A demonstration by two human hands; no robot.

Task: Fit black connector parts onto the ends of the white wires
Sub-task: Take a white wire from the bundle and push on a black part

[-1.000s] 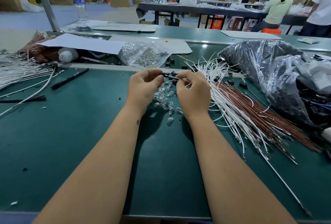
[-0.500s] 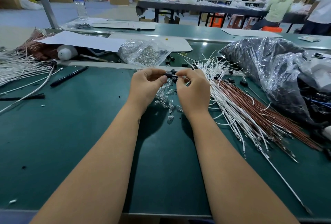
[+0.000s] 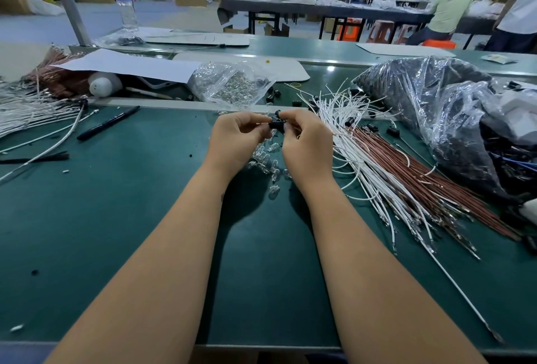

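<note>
Here the left hand (image 3: 238,142) and the right hand (image 3: 308,142) meet above the green table (image 3: 116,218), fingertips curled inward and pinching one black connector part (image 3: 276,125) between them; the part sits at the left hand's two o'clock and the right hand's ten o'clock, touching both. Whether a wire end is already seated in it cannot be told. Under the wrists, at six o'clock from the part, lies a scatter of small clear bulbs (image 3: 268,160). The white wires (image 3: 357,142) fan out at the right hand's three o'clock, with brown wires (image 3: 430,180) just beside them and loose black connectors (image 3: 393,131) near their far ends. A dark plastic bag (image 3: 430,102) sits farther on at two o'clock. A black pen (image 3: 107,123) lies at the left hand's nine o'clock, well apart.
</note>
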